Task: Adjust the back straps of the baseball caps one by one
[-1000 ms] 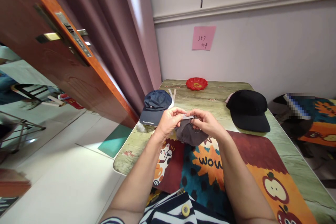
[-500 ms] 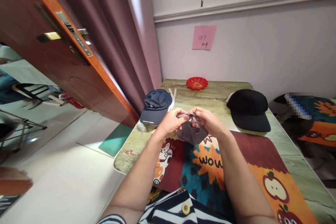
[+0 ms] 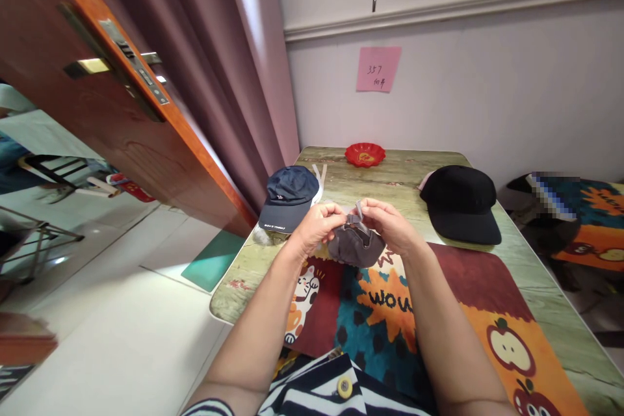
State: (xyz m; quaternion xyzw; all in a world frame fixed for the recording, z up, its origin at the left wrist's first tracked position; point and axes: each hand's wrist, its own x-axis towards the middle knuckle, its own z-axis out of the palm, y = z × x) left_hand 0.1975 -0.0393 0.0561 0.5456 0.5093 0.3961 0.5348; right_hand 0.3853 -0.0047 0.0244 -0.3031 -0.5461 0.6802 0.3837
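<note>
A grey cap (image 3: 355, 248) is held over the table, its back opening and strap facing me. My left hand (image 3: 319, 227) is closed on the left side of the cap's strap, near the buckle. Pinched in my right hand (image 3: 387, 224) is the strap's loose end, which stands up above the buckle. A dark blue cap (image 3: 291, 194) lies to the left of my hands, and a black cap (image 3: 462, 203) to the right. Much of the grey cap's front is hidden from view.
A red scalloped dish (image 3: 365, 155) sits near the table's back edge (image 3: 414, 157). A colourful mat (image 3: 480, 273) lies under my forearms. At the left are an open wooden door (image 3: 146, 162) and a curtain. A pink note (image 3: 379, 69) is on the wall.
The strap's end now sticks up in my right hand, and the buckle and back opening show more clearly. My hands are slightly farther apart.
</note>
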